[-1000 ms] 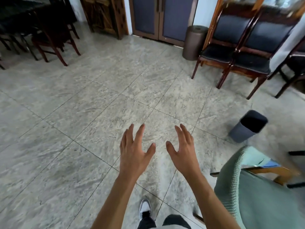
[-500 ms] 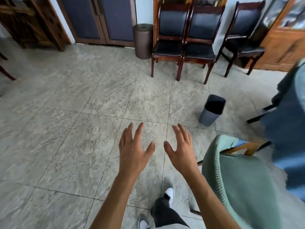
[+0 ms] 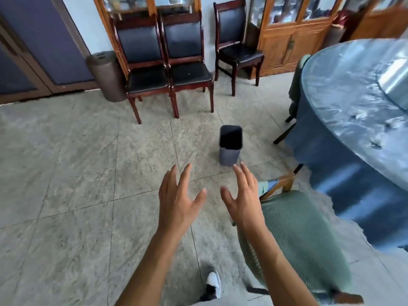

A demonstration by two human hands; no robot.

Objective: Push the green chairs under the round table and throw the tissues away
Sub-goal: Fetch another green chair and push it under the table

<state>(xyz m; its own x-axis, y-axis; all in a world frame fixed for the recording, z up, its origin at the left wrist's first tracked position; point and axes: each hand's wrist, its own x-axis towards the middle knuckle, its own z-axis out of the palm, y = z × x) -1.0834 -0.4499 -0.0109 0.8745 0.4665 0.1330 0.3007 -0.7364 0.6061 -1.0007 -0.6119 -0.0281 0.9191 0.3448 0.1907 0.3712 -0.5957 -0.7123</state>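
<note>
A green chair (image 3: 302,237) with a knitted back and wooden arms stands at the lower right, pulled out from the round table (image 3: 357,111), which wears a blue cloth under clear plastic. My left hand (image 3: 178,197) and my right hand (image 3: 242,197) hover over the floor with fingers spread, holding nothing. The right hand is just left of the chair's back, not touching it. A small grey bin (image 3: 230,145) stands open on the floor beyond my hands. A second green chair (image 3: 294,89) shows partly behind the table's far edge. No tissues are visible.
Three dark wooden chairs (image 3: 167,69) with black seats line the far wall, beside a brown cylindrical bin (image 3: 106,76). Wooden glass cabinets (image 3: 293,29) stand at the back right. Doors sit at the far left. My shoe (image 3: 213,283) is on the tiled floor.
The view has swung to the right: the round table has come into sight and the grey bin now lies straight ahead. Both hands stay spread and empty.
</note>
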